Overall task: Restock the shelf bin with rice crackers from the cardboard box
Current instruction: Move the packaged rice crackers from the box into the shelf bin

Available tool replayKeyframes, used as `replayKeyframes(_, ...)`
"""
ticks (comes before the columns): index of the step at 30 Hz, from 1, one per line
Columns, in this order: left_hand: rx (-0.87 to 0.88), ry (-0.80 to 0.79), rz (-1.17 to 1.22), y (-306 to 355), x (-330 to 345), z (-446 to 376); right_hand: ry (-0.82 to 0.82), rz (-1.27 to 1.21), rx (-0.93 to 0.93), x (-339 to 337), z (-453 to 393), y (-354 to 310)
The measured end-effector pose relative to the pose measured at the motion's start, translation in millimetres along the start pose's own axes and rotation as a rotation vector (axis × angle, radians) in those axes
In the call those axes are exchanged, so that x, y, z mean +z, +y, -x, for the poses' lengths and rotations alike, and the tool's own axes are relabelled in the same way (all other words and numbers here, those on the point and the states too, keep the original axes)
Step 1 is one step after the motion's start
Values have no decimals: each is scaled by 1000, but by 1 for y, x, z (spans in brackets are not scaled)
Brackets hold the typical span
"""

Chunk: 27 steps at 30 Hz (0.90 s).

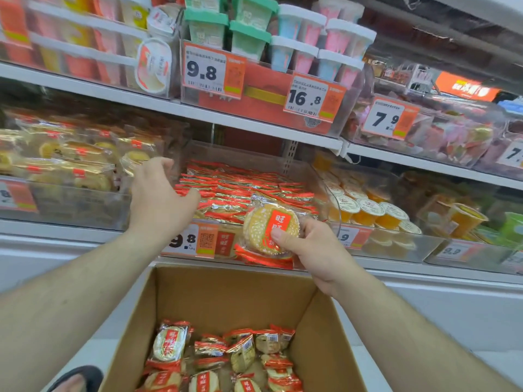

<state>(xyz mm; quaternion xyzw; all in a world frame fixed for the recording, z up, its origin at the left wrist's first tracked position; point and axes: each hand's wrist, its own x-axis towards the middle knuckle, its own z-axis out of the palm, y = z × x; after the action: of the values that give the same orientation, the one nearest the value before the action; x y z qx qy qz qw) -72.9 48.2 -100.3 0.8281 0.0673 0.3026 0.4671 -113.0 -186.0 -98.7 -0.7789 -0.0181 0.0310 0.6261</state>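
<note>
A clear shelf bin [319,182] on the middle shelf holds several red-and-gold rice cracker packs [240,190]. My right hand [314,253] grips a small stack of rice cracker packs [270,230] at the bin's front edge, thumb on the top pack's red label. My left hand [158,199] reaches over the bin's left front corner with fingers loosely curled, holding nothing that I can see. Below, the open cardboard box [226,290] holds several more cracker packs [220,360] on its bottom.
A bin of wrapped yellow cakes [73,162] sits left of the cracker bin. Orange jelly cups [368,210] fill the bin to the right. Tubs and price tags [212,69] line the shelf above. A dark sandal [76,379] shows at the lower left.
</note>
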Motion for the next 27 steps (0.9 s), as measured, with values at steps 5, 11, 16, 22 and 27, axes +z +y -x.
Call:
replayKeyframes(5,-63,65,-111,-14,0,-12,30,-43,32,9,-8,-1)
replayKeyframes(11,-74,0,-177,-34,-5,-20,-15,-1,52,15,-17,-9)
replayKeyframes(16,-23,3,-130,-24,-12,-18,-28,-38,24,24,-36,-28)
replayKeyframes(22,-59,-112,-152,-22,-15,-18,45,1,111,42,-107,-53)
replayKeyframes(27,-61,-86,-280,-22,-7,-25,91,40,134,70,-170,-62)
